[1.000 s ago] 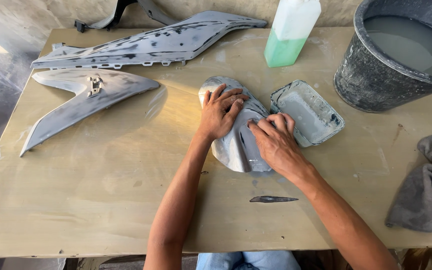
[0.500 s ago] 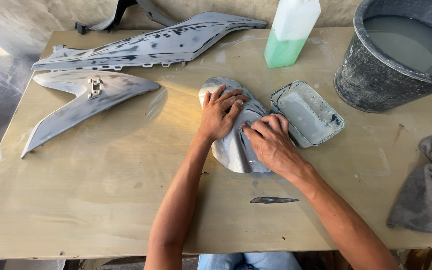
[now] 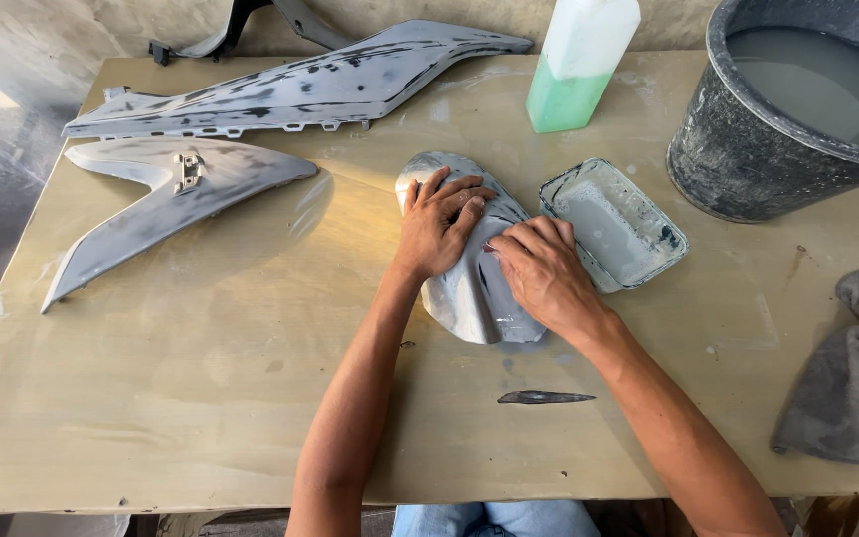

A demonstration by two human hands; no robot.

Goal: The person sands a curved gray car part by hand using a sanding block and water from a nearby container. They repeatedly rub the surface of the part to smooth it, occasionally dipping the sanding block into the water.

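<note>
Left hand [image 3: 439,227] splayed flat, right hand [image 3: 541,270] curled, on grey panel [image 3: 469,298]

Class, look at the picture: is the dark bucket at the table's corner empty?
No. The dark bucket holds cloudy grey liquid that reaches well up its inside wall.

Single head view, no second camera to overlap. It looked steeply down from the person's seat at the near edge of the tabletop [image 3: 201,398], facing its far edge. Close range: the tabletop filled nearly the whole frame. Both forearms entered from the bottom, just near of its middle. Bucket [image 3: 748,159] at its far right corner was cropped; floor showed past its left edge.
</note>
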